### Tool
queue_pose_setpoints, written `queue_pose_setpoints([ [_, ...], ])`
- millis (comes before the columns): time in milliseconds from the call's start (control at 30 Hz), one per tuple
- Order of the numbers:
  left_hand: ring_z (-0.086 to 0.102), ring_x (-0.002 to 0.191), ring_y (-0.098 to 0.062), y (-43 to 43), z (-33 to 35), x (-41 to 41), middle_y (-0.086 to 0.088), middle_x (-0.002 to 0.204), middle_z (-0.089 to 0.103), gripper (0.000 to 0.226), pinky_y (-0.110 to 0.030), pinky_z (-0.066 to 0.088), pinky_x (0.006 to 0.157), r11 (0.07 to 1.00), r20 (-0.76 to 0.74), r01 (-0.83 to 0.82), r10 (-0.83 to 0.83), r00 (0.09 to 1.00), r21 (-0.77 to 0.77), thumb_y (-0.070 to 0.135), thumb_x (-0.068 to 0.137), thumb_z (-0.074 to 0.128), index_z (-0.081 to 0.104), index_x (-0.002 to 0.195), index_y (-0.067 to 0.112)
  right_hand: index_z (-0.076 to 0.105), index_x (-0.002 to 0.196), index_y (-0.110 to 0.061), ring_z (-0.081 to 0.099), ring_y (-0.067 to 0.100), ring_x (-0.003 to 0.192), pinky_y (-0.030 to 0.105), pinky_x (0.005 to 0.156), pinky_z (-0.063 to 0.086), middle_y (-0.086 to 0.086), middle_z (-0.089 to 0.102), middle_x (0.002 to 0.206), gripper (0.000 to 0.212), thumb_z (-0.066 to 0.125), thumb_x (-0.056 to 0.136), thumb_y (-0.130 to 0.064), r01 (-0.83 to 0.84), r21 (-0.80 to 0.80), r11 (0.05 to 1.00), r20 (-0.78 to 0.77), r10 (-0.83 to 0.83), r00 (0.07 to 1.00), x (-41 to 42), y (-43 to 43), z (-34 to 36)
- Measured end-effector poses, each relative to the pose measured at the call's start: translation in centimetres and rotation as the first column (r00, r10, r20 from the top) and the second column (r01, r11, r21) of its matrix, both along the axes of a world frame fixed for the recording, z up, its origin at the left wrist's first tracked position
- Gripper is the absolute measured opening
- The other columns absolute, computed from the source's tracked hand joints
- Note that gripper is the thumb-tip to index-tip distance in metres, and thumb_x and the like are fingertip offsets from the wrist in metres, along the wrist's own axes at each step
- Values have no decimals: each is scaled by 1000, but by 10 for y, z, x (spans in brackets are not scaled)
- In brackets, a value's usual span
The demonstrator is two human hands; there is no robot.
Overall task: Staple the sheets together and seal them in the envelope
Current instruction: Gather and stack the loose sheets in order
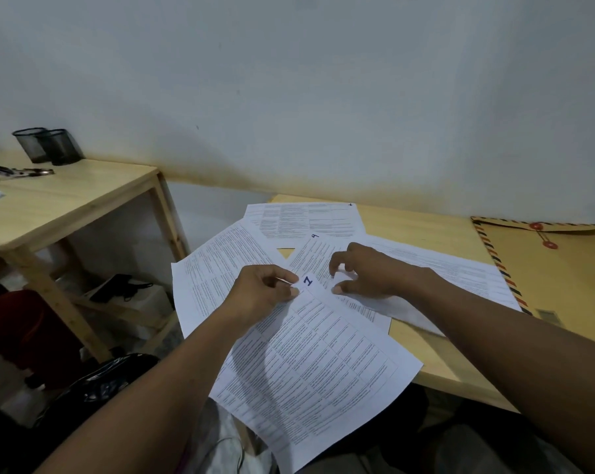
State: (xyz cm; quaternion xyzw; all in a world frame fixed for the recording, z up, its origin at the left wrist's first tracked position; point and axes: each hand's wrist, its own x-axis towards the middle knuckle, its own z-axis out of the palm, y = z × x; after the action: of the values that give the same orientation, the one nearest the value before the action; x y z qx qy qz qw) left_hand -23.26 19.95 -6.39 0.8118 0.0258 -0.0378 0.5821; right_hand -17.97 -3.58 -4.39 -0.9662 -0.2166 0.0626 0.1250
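Observation:
Several printed sheets lie fanned out over the wooden desk (426, 230). My left hand (262, 292) pinches the top corner of the nearest sheet (323, 364), marked with a handwritten "1". That sheet hangs over the desk's front edge. My right hand (368, 271) rests with curled fingertips on the sheet marked "4" (309, 254), right beside the pinched corner. Another sheet (306, 220) lies at the back and one (214, 271) juts out to the left. A brown string-tie envelope (556, 268) with a striped border lies flat at the desk's right end, closed.
A second wooden table (67, 200) stands to the left with two black mesh cups (50, 145), pens and what may be a stapler (19, 172). A shelf with dark items sits under it. A dark bag (111, 378) lies on the floor. The wall runs close behind the desk.

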Motion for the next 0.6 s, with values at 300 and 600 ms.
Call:
queue_pose_setpoints([
  [300, 71, 84, -9, -2, 17, -6, -16, 98, 76, 18, -21, 47, 81, 991, 11, 109, -108, 994, -83, 11, 81, 84, 79, 97, 17, 62, 79, -30, 40, 25, 122, 45, 99, 33, -2, 53, 116, 20, 73, 84, -46, 6, -25, 1000, 238, 0, 971, 5, 8, 43],
  [600, 68, 75, -8, -19, 60, -8, -1, 82, 75, 17, -28, 49, 77, 942, 84, 167, -149, 985, -291, 6, 81, 82, 79, 90, 19, 57, 77, -25, 51, 14, 82, 38, 86, 30, -14, 56, 77, 32, 63, 89, -54, 90, 244, 966, 313, -166, 935, -2, 8, 99],
])
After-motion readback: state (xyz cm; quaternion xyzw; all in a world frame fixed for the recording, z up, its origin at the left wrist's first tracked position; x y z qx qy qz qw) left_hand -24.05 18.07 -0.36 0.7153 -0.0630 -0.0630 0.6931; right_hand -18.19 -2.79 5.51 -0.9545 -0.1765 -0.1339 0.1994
